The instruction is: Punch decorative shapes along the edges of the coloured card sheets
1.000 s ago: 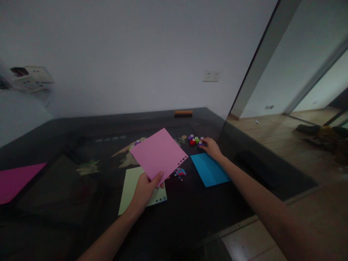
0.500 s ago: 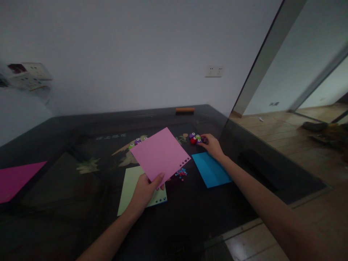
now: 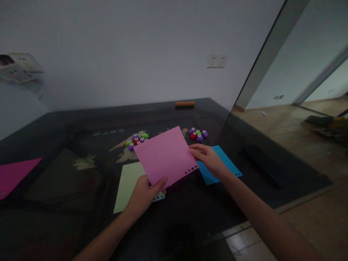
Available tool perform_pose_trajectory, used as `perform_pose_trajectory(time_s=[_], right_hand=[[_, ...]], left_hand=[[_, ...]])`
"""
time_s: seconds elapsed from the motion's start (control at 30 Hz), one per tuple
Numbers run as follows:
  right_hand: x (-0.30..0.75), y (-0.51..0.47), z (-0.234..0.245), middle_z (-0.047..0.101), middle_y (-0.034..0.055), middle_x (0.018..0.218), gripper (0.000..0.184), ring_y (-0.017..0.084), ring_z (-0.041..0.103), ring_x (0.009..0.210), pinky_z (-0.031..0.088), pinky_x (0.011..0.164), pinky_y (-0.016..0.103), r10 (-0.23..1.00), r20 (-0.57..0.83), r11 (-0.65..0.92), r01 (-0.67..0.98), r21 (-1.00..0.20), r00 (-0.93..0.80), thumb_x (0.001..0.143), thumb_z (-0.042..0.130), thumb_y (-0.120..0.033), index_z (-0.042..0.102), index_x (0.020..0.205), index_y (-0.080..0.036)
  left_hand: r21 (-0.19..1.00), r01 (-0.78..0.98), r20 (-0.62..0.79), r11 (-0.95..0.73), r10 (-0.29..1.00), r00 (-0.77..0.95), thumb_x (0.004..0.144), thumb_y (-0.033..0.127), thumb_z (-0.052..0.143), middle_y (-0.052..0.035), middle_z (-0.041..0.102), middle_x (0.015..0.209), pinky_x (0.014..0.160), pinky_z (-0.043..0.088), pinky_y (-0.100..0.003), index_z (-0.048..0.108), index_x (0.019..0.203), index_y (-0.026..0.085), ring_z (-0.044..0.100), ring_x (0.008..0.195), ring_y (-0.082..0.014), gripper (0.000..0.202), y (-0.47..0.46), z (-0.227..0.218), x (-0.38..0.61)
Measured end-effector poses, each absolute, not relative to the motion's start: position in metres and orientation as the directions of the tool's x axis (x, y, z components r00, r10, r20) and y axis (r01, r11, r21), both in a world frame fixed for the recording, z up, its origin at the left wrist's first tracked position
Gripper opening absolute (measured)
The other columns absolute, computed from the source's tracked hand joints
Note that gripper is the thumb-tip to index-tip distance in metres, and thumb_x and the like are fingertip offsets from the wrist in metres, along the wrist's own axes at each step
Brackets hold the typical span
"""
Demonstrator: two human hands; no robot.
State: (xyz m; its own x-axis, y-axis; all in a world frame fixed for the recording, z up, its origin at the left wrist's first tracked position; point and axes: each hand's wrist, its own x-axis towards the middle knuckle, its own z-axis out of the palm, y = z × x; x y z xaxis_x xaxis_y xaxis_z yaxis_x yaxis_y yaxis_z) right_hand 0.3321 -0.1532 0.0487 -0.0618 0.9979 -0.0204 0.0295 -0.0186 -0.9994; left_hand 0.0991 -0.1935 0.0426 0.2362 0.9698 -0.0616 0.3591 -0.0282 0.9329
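My left hand [image 3: 144,194] grips the near corner of a pink paper sheet [image 3: 164,156], held tilted above the dark table [image 3: 67,163]. A row of small heart-shaped holes runs along the sheet's right edge. My right hand [image 3: 208,159] is at that right edge with fingers curled; whether it holds a small punch I cannot make out. Under the pink sheet lies a pale green sheet [image 3: 127,185], and a blue sheet [image 3: 220,166] lies beneath my right wrist. Two clusters of small coloured punches [image 3: 198,134] [image 3: 136,140] sit further back.
A magenta sheet [image 3: 13,175] lies at the table's left edge. An orange block [image 3: 185,104] rests at the far edge by the wall. A glass panel [image 3: 261,61] rises at the table's right, with wooden floor beyond. The near right table edge drops to tiled floor.
My right hand left the far punch cluster and came back to the pink sheet's right edge. The left hand kept its grip on the sheet, which shifted slightly.
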Motion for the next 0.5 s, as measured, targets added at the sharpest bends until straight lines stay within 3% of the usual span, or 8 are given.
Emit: perform_pose_trajectory(time_s=[0.13, 0.27, 0.5], right_hand=[[0.332, -0.154, 0.041, 0.069, 0.0011, 0.072, 0.025, 0.018, 0.064, 0.071, 0.049, 0.073, 0.036, 0.999, -0.034, -0.034, 0.012, -0.999, -0.034, 0.067, 0.071, -0.030, 0.065, 0.090, -0.020], [0.335, -0.153, 0.037, 0.069, 0.0016, 0.071, 0.022, 0.019, 0.064, 0.069, 0.049, 0.070, 0.037, 1.000, -0.010, -0.010, 0.014, -1.000, 0.026, 0.066, 0.071, -0.030, 0.065, 0.085, -0.020], [0.335, -0.153, 0.037, 0.067, 0.0003, 0.067, 0.020, 0.017, 0.061, 0.064, 0.047, 0.065, 0.034, 0.998, -0.007, -0.008, 0.003, -1.000, 0.059, 0.066, 0.070, -0.028, 0.063, 0.082, -0.019]], left_hand=[[0.932, 0.363, -0.092, -0.017, 0.956, 0.280, 0.075, 0.040, 0.057, -0.0061, 0.069, 0.061, 0.057, 0.048, -0.028, 0.066, 0.068, 0.016, 0.063, 0.058, -0.0198, 0.027, -0.193, 0.039, 0.100], [0.933, 0.358, -0.031, -0.043, 0.980, 0.198, 0.074, 0.042, 0.058, -0.0048, 0.070, 0.071, 0.057, 0.047, -0.027, 0.068, 0.077, 0.016, 0.061, 0.063, -0.0189, 0.029, -0.187, 0.039, 0.097], [0.960, 0.273, 0.032, -0.063, 0.993, 0.117, 0.075, 0.040, 0.058, 0.0028, 0.056, 0.055, 0.049, 0.040, -0.022, 0.065, 0.083, 0.015, 0.049, 0.050, -0.0117, 0.027, -0.173, 0.038, 0.086]])
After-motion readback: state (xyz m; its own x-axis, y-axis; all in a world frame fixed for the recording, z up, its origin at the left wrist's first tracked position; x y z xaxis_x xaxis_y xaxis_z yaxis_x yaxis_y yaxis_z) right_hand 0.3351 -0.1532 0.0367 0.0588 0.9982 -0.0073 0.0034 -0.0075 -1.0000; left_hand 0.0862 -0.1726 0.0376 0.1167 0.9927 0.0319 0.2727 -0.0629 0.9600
